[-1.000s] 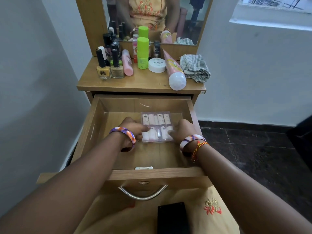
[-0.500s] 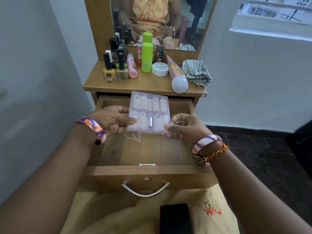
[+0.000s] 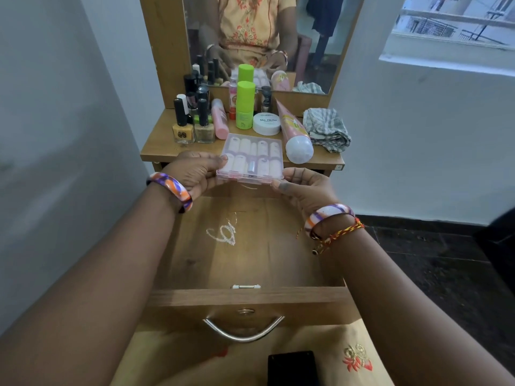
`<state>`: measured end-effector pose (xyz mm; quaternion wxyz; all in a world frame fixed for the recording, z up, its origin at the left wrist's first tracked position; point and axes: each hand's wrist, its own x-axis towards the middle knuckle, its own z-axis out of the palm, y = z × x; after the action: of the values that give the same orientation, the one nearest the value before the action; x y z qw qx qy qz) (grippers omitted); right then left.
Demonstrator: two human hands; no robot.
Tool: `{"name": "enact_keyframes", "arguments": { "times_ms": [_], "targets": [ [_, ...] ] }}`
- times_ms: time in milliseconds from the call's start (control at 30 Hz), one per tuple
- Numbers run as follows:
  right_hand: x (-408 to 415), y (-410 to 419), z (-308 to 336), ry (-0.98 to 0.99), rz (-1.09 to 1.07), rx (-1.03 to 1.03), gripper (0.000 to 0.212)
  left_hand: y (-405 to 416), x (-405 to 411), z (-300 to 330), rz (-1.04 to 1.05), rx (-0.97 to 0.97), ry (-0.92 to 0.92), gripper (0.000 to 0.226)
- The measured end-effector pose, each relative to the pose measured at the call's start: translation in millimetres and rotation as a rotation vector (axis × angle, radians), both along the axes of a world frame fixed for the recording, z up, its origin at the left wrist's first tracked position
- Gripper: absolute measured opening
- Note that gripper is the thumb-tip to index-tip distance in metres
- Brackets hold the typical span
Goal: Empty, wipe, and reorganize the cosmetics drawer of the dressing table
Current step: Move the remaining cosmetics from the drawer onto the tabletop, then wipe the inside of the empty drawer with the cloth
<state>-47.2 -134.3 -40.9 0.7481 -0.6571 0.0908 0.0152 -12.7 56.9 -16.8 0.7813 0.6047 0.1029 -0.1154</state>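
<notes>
Since the drawer (image 3: pixel 245 263) looks emptied apart from a chalky scribble, this seems like the last bit of clearing out. Both hands, left (image 3: pixel 195 171) and right (image 3: pixel 302 188), grip the clear nail box (image 3: pixel 252 160) by its sides, held above the desk (image 3: pixel 156 147) front edge. Next it needs a free spot up there, beside the bottles (image 3: pixel 192 126) and cloth (image 3: pixel 326 129).

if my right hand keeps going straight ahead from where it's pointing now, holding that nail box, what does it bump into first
Probably the pink tube lying on the dressing table top: its white cap end faces the right hand, just beyond the clear nail box it holds. Depth is unclear from this one view; the hand may pass above it.
</notes>
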Motion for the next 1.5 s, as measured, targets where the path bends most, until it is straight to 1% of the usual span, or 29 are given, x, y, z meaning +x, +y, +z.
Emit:
{"name": "enact_keyframes", "arguments": {
  "times_ms": [67, 167, 233, 333, 400, 567, 767, 833, 933, 1000, 1033, 1100, 1133, 1200, 1233, 1300, 1400, 1433, 1500],
  "targets": [
    [6, 3, 0, 0.034, -0.028, 0.072, 0.023, -4, 2, -4, 0.035, -0.081, 0.000, 0.010],
    [13, 9, 2, 0.089, -0.082, 0.162, 0.025, -6, 2, -8, 0.018, -0.148, -0.023, 0.007],
    [15, 11, 2, 0.123, -0.092, 0.202, 0.026, -5, 1, -8, -0.005, -0.131, -0.023, 0.021],
    [17, 8, 1, 0.175, -0.106, 0.254, 0.024, -4, 3, -7, -0.026, 0.047, -0.019, 0.049],
    [20, 7, 1, 0.201, -0.133, 0.322, 0.023, -8, 5, -6, -0.004, 0.163, -0.025, 0.056],
    [25, 10, 4, 0.221, -0.139, 0.369, 0.023, -14, 8, -8, 0.072, 0.370, -0.118, 0.042],
    [24, 14, 5, 0.249, -0.082, 0.400, 0.019, -15, 7, -16, 0.155, 0.744, -0.243, 0.030],
    [24, 15, 7, 0.253, -0.073, 0.387, 0.018, -17, 6, -14, 0.158, 0.833, -0.279, 0.028],
    [26, 14, 9, 0.267, -0.068, 0.367, 0.018, -19, 3, -9, 0.146, 0.942, -0.271, 0.030],
    [24, 10, 12, 0.281, -0.015, 0.297, 0.016, -20, -1, -5, 0.165, 0.987, -0.254, 0.033],
    [20, 6, 14, 0.282, 0.029, 0.225, 0.015, -20, -4, -4, 0.196, 1.003, -0.253, 0.033],
    [10, -4, 22, 0.233, 0.147, -0.006, 0.013, -26, -15, -1, 0.242, 1.009, -0.310, 0.027],
    [5, -9, 28, 0.179, 0.206, -0.151, 0.013, -32, -21, 2, 0.220, 0.997, -0.362, 0.022],
    [-4, -18, 45, 0.045, 0.252, -0.432, 0.013, -48, -27, 8, 0.088, 0.944, -0.474, 0.019],
    [-6, -23, 54, -0.019, 0.226, -0.527, 0.013, -58, -27, 12, 0.015, 0.917, -0.529, 0.020],
    [1, -35, 66, -0.121, 0.114, -0.614, 0.015, -80, -19, 24, -0.091, 0.893, -0.620, 0.020],
    [26, -56, 68, -0.166, -0.188, -0.606, 0.008, -107, 0, 38, -0.166, 0.902, -0.684, 0.026],
    [38, -64, 65, -0.150, -0.305, -0.603, 0.012, -115, 7, 41, -0.179, 0.907, -0.692, 0.027],
    [60, -76, 57, -0.051, -0.466, -0.576, 0.036, -127, 20, 45, -0.200, 0.916, -0.699, 0.027]
  ]
}}
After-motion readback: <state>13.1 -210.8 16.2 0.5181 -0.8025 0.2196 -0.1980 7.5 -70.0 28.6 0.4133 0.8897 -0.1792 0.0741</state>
